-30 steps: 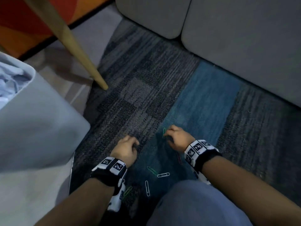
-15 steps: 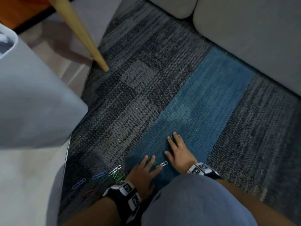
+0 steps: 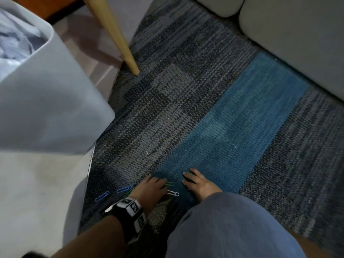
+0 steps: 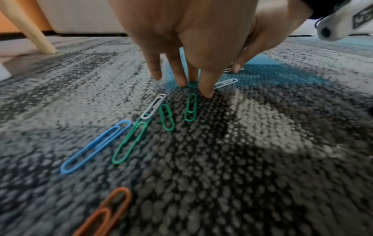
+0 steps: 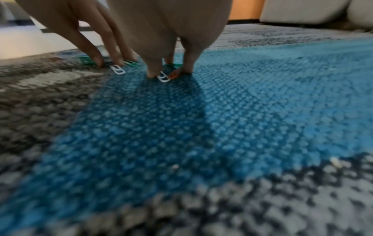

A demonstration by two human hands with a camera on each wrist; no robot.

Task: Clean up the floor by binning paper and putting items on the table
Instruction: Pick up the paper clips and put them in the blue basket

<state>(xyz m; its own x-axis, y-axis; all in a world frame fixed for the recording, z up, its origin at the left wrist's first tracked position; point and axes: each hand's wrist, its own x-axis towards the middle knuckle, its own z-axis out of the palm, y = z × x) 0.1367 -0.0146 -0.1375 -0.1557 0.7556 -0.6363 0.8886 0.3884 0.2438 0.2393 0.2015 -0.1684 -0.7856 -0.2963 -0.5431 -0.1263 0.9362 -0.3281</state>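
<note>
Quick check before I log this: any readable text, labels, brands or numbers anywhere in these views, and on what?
None readable.
Left wrist band: black-and-white square code markers only, no letters or digits.
White wrist-camera housing: one such marker, cut off by the frame edge.
Paper clips, carpet, bin: no print visible.

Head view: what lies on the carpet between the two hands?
Two paper clips: a green clip at the left hand fingertips and a white clip, before the right hand.
</note>
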